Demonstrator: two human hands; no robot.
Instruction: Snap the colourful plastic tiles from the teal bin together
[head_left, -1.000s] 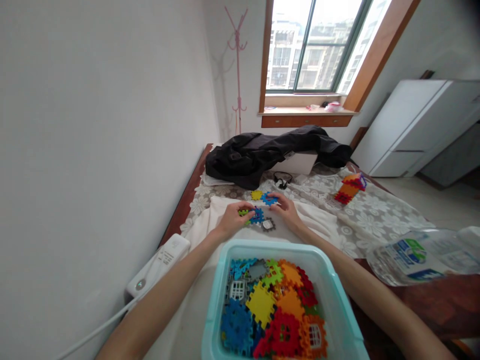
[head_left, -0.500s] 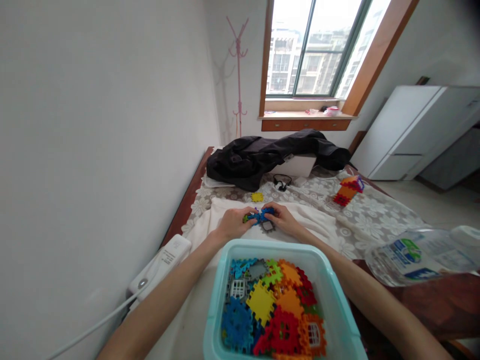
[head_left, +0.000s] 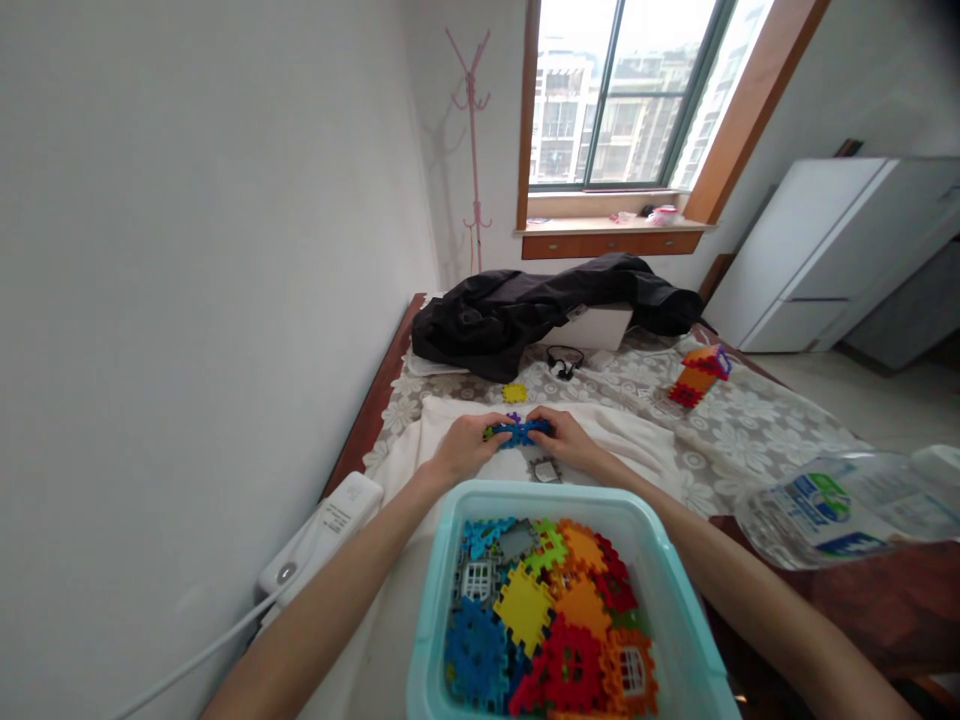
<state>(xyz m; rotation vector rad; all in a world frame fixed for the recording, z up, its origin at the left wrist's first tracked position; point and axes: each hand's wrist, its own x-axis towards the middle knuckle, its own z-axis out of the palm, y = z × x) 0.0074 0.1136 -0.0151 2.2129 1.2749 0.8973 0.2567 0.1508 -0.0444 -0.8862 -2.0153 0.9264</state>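
Note:
Beyond the tub, both my hands are closed on blue interlocking plastic tiles (head_left: 519, 432) above the white cloth. My left hand (head_left: 469, 443) pinches the left end, where a bit of green shows, and my right hand (head_left: 564, 437) grips the right end. A small purple piece (head_left: 513, 417) peeks out behind the blue ones; whether it is joined to them I cannot tell. Just below my right hand a grey frame tile (head_left: 545, 470) lies on the cloth. A yellow tile (head_left: 514, 394) rests farther back.
A light-blue tub (head_left: 536, 490) of colourful tiles stands in front. Around it are an orange-and-red tile structure (head_left: 697, 377), a large clear bottle (head_left: 832, 510), a white power strip (head_left: 326, 530) with a cable, a black headset (head_left: 564, 362) and a dark jacket (head_left: 517, 315).
My right hand has brought its blue tile against the left one, so they now form one flat row. The grey frame tile shows more fully below the hands.

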